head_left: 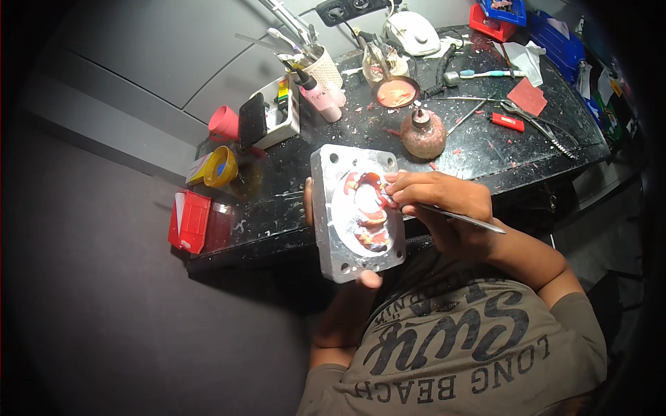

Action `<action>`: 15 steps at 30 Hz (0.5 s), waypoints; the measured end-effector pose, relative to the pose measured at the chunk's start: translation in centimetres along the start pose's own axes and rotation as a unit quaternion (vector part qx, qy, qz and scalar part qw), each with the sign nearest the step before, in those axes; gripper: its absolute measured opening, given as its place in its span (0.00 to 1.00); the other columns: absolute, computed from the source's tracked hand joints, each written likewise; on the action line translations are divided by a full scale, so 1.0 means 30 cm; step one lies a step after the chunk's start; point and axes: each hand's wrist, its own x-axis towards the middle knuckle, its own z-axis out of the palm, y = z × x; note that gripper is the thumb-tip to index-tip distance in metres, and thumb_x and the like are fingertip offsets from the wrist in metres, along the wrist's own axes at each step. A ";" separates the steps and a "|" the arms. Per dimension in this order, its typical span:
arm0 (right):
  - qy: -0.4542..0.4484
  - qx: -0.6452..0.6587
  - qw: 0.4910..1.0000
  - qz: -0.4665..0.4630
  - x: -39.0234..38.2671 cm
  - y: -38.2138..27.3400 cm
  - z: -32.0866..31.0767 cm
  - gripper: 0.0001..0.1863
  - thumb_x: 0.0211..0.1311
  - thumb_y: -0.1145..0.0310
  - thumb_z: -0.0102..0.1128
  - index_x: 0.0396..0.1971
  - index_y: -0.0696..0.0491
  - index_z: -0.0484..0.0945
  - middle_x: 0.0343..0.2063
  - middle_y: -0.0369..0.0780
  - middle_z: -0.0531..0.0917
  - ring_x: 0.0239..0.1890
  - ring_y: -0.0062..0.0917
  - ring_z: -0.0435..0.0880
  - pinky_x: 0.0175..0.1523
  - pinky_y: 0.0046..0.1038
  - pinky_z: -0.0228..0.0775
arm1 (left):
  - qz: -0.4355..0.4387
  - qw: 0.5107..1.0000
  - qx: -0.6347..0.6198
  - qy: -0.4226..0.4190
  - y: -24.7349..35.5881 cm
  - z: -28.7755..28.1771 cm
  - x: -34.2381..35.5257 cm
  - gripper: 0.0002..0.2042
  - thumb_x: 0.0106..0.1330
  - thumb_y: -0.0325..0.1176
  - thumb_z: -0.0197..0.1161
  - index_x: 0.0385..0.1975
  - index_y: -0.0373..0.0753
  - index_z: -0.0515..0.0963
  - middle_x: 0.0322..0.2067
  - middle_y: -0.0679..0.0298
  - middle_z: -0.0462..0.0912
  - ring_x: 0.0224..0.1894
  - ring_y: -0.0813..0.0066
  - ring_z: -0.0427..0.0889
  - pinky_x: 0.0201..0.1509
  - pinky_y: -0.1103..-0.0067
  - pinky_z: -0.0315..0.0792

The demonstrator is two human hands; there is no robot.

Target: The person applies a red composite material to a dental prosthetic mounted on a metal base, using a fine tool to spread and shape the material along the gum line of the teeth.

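Note:
A square metal dental flask (pixel 325 243) with holes at its corners is held up and tilted in front of my body. White plaster (pixel 343 222) fills its round middle, with red wax (pixel 375 216) in arch shapes and some pale tooth-like bits. My left hand (pixel 370 279) grips the flask from behind and below; its thumb shows at the lower edge and fingers at the left side. My right hand (pixel 444 197) pinches a slim metal carving tool (pixel 479 222) like a pen. The tool's working end, at the wax, is hidden by my fingers.
On the black bench (pixel 277 201) stand a round spirit burner (pixel 423 135), a pan of pink wax (pixel 396 91), a pink bottle (pixel 320 97) and a white box (pixel 283 128). Pliers (pixel 538 121), a red lighter (pixel 507 123) and a toothbrush (pixel 492 73) lie right. A red bin (pixel 190 222) sits left.

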 end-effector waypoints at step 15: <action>-0.207 0.007 0.978 0.023 0.063 -0.031 -0.183 0.09 0.56 0.73 0.77 0.37 0.52 0.86 0.37 0.38 0.91 0.57 0.43 0.89 0.75 0.55 0.66 | -0.276 0.825 -0.482 -0.107 0.035 -0.074 0.092 0.58 0.72 0.77 0.43 0.75 0.18 0.50 0.68 0.31 0.69 0.59 0.41 0.85 0.48 0.58 0.89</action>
